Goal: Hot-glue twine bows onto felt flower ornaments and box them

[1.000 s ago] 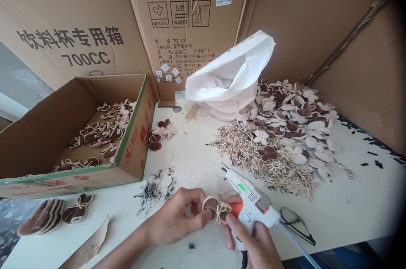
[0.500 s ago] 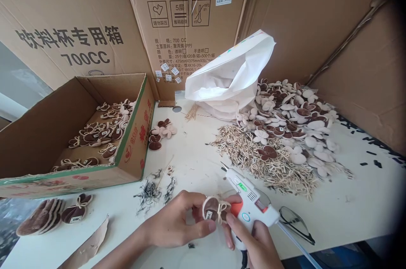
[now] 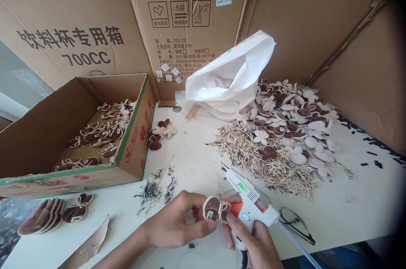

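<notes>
Between my hands is a brown plush bow piece [image 3: 212, 209] with a pale edge, a cream cord knot and a small white label. My left hand [image 3: 179, 220] pinches its left side between thumb and fingers. With my right hand [image 3: 253, 239] I hold a white hot glue gun [image 3: 249, 197], its nozzle pointing up and left, away from the piece. My right thumb and fingertips also touch the right end of the bow piece. Some fingers of both hands are hidden behind the piece and the gun.
At left stands an open cardboard box [image 3: 133, 142] with finished bow pieces inside. Stacked plush pieces [image 3: 42, 217] lie in front of it. Behind are a white bag [image 3: 228, 87], a heap of plush pieces [image 3: 292, 112] and cord bows [image 3: 263, 159]. Eyeglasses [image 3: 296, 224] rest at right.
</notes>
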Demonstrator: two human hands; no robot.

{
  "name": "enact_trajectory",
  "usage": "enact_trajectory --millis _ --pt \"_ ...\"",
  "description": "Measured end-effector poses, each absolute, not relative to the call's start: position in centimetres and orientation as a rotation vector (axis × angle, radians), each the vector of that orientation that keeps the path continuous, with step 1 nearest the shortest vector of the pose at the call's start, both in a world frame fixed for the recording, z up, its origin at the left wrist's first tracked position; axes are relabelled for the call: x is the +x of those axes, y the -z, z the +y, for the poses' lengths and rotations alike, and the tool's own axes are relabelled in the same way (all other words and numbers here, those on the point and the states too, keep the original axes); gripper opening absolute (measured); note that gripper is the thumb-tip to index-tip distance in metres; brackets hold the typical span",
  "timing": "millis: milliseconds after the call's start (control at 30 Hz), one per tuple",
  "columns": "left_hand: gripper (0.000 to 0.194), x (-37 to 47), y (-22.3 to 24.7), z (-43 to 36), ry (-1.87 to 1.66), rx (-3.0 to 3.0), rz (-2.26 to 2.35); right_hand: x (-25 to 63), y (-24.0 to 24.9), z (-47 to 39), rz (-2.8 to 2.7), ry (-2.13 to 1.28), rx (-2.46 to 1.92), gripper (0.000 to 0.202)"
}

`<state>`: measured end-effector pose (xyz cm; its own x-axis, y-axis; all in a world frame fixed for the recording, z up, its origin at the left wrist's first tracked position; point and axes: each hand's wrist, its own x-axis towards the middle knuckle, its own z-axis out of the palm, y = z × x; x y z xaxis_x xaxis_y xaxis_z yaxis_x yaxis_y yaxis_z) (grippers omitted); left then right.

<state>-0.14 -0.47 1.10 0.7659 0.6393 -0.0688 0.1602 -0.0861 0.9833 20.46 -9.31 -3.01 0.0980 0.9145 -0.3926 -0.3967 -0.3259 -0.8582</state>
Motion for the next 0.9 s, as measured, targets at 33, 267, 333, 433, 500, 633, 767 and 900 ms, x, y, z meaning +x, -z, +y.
enact_trajectory --millis 33,267,333,433,500,633,767,900 --pt "0.033 -0.2 -1.0 -0.5 -0.448 1.634 0.666 20.5 3.1 -9.3 -0.596 -1.501 -1.246 0.049" --pt "0.037 -0.1 -1.4 -0.4 -0.43 1.604 0.675 20.8 3.4 -9.3 -0.615 -1.512 -1.304 0.045" --pt "0.034 -0.1 -1.4 -0.4 -0.429 1.604 0.653 20.8 3.3 -9.3 -0.614 -1.508 -1.287 0.045" --pt "0.027 0.0 -1.2 -0.4 -0.441 1.617 0.663 20.6 3.1 -9.2 -0.606 -1.511 -1.243 0.048" --pt "0.022 0.0 -1.0 -0.4 -0.457 1.638 0.673 20.5 3.0 -9.2 -0.605 -1.512 -1.23 0.05" --pt "0.024 -0.2 -1.0 -0.4 -0.437 1.637 0.637 20.3 2.9 -9.0 -0.595 -1.485 -1.208 0.051" --pt "0.022 -0.4 -0.6 -0.4 -0.406 1.625 0.647 20.1 2.6 -8.9 -0.555 -1.445 -1.209 0.049" --pt "0.035 -0.5 0.2 -0.4 -0.378 1.572 0.726 19.9 2.1 -8.9 -0.49 -1.398 -1.27 0.048"
